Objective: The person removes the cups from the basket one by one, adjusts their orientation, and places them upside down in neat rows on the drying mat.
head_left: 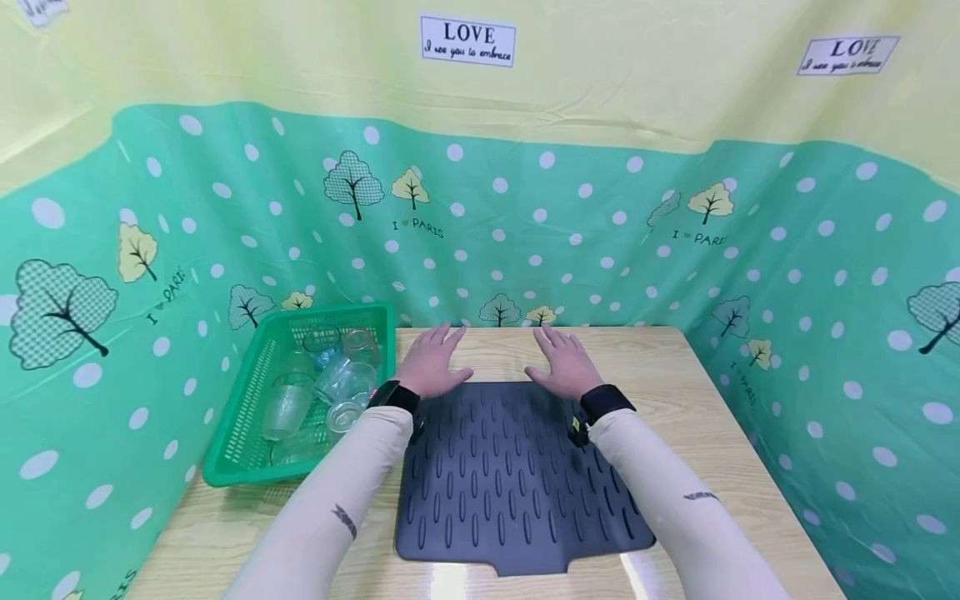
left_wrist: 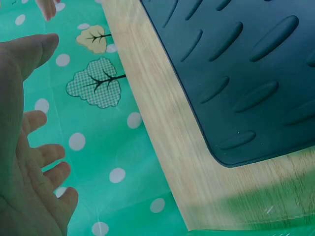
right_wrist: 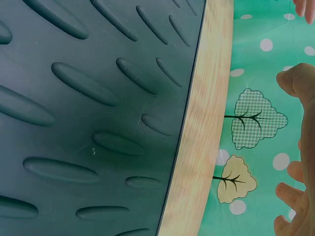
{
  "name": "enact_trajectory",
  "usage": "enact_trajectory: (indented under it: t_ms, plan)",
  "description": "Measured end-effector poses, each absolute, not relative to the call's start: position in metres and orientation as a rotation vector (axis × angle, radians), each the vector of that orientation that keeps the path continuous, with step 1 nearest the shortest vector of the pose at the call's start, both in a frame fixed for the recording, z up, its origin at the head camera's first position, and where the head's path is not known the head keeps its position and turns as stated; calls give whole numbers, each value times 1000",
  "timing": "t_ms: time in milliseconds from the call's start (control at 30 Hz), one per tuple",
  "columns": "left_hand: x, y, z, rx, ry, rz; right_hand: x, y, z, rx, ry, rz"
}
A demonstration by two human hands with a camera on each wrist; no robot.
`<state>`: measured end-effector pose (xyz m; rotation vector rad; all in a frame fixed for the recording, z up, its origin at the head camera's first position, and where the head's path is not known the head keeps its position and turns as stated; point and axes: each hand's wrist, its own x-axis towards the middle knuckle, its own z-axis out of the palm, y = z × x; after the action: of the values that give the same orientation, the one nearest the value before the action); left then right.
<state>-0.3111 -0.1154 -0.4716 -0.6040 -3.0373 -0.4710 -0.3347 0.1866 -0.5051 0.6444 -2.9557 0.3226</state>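
Hands: left hand [head_left: 431,362] and right hand [head_left: 564,365], fingers spread flat, holding nothing, at far edge of dark ribbed mat [head_left: 510,483] lying mid-table; green basket [head_left: 247,417] of glasses left.

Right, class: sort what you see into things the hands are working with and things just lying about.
In hand:
left hand, open over the mat's far edge
right hand, likewise
dark ribbed mat

Lying about:
green basket
clear glasses in it
wooden table
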Motion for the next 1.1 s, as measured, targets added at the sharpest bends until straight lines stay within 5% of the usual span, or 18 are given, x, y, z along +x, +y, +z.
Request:
enact_trajectory:
  t_ms: [800, 1100]
  plan:
    - [-296, -221, -407, -299, -3114, -476, -332, 195, -505, 619, -2948, 404]
    - [-286, -235, -413, -199, -3377, -449, -333, 196, -515, 591, -2980, 457]
